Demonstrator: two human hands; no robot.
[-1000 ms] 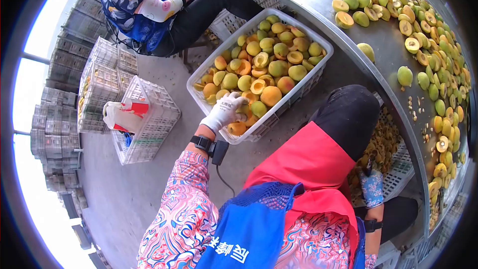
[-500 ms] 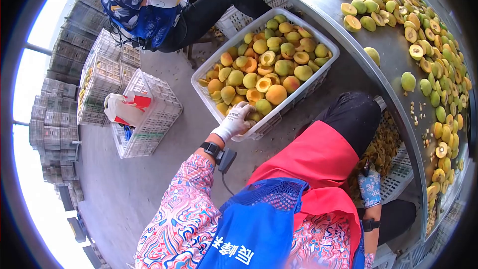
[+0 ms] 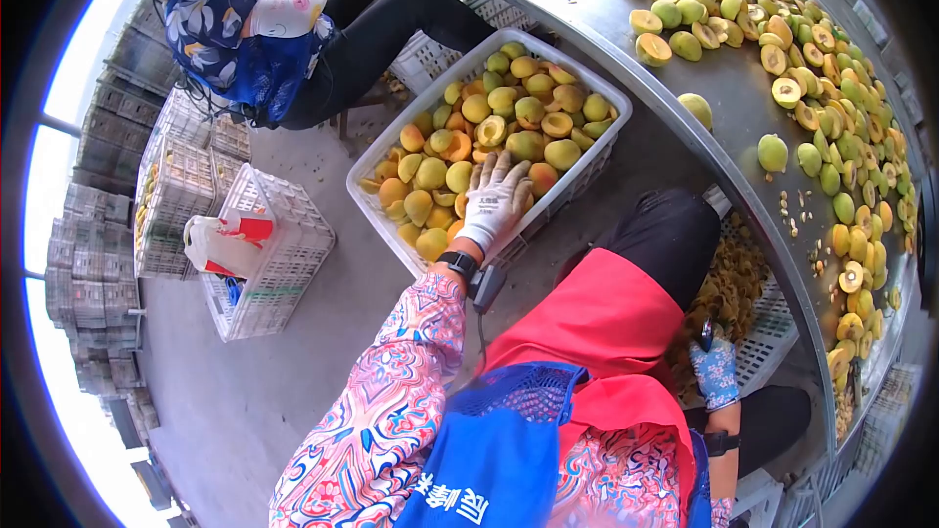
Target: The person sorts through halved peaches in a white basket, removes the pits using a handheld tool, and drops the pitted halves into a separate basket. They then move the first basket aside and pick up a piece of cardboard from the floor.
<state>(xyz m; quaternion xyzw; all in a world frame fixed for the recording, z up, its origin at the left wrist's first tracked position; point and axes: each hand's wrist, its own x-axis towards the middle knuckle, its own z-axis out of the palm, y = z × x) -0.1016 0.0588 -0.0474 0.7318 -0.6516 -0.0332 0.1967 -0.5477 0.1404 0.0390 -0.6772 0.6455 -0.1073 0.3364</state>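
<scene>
My left hand (image 3: 497,198), in a white glove, lies on the apricots (image 3: 430,174) in a white plastic crate (image 3: 370,198). Its fingers are stretched out over the fruit near the crate's right-hand side. Whole fruit and cut halves are mixed in that crate. Low on the right, beside my leg, my right hand (image 3: 716,372) wears a blue flowered glove and is closed around a small tool (image 3: 706,334), dark with a shiny metal part; its exact kind does not show. Below that hand sits a lower crate (image 3: 773,347) of brownish-yellow pieces (image 3: 734,284).
A metal table (image 3: 729,161) on the right bears many apricot halves (image 3: 851,166) and loose stones (image 3: 794,215). Another person (image 3: 264,49) sits at upper left. A white crate (image 3: 279,269) with a bag (image 3: 230,244) stands on the floor, stacked crates (image 3: 93,264) behind.
My left hand has moved from the crate's near corner up over the fruit, its fingers now stretched out. My right hand stays low, with the tool. The whole view has shifted slightly.
</scene>
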